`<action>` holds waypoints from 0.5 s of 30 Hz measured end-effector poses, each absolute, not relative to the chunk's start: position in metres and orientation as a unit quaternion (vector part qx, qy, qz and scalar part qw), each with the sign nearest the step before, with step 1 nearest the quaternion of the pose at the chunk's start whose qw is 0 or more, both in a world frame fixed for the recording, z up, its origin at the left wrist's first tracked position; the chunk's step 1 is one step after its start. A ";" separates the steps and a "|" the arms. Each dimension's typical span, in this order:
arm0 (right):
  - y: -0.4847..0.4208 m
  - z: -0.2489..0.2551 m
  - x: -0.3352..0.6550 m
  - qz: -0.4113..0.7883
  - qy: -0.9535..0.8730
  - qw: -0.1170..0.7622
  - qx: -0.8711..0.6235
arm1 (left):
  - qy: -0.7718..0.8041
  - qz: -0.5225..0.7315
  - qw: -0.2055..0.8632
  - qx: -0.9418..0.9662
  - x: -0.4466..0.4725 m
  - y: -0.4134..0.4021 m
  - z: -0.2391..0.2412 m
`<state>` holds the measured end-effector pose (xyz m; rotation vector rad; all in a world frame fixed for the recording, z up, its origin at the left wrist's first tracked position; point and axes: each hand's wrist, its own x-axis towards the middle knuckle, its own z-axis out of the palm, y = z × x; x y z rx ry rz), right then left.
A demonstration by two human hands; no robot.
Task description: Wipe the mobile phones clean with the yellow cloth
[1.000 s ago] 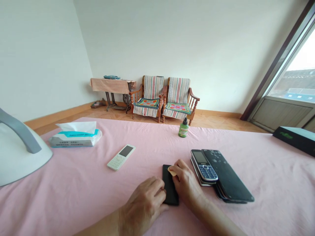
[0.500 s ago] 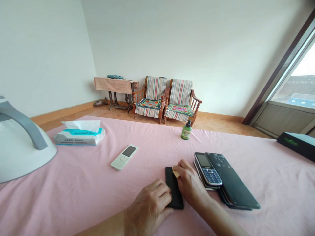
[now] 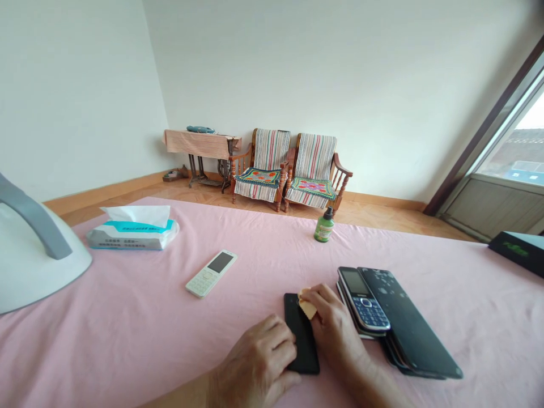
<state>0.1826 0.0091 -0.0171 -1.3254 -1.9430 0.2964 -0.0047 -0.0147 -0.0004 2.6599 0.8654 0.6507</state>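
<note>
A black smartphone (image 3: pixel 304 343) lies flat on the pink tablecloth in front of me. My left hand (image 3: pixel 263 354) grips it along its left edge, fingers curled over the lower half. Between the fingers of my right hand (image 3: pixel 334 320) is a small yellow cloth (image 3: pixel 307 307) with a zigzag edge, pressed on the phone's upper end. Just right of that hand, a dark blue keypad phone (image 3: pixel 366 303) rests on top of other phones. Beside it lies a stack of black phones (image 3: pixel 410 323). A white keypad phone (image 3: pixel 211 273) sits apart to the left.
A tissue pack (image 3: pixel 134 232) and a white kettle-like appliance (image 3: pixel 38 255) with a grey handle stand at left. A green bottle (image 3: pixel 324 226) is at the far edge, a black box (image 3: pixel 518 252) at far right. Two wooden chairs (image 3: pixel 312 164) stand beyond the table.
My right hand and the yellow cloth have shifted slightly down, and more of the cloth shows. The left hand still holds the smartphone. The whole view has tilted a little.
</note>
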 end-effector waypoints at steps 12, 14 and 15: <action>0.003 -0.014 0.177 0.151 -0.768 0.320 -0.534 | 0.305 0.211 0.135 0.919 -0.003 -0.015 0.003; 0.004 -0.014 0.177 0.150 -0.770 0.320 -0.531 | 0.302 0.211 0.136 0.920 -0.003 -0.015 0.003; 0.004 -0.015 0.177 0.149 -0.770 0.319 -0.531 | 0.300 0.211 0.136 0.920 -0.003 -0.015 0.003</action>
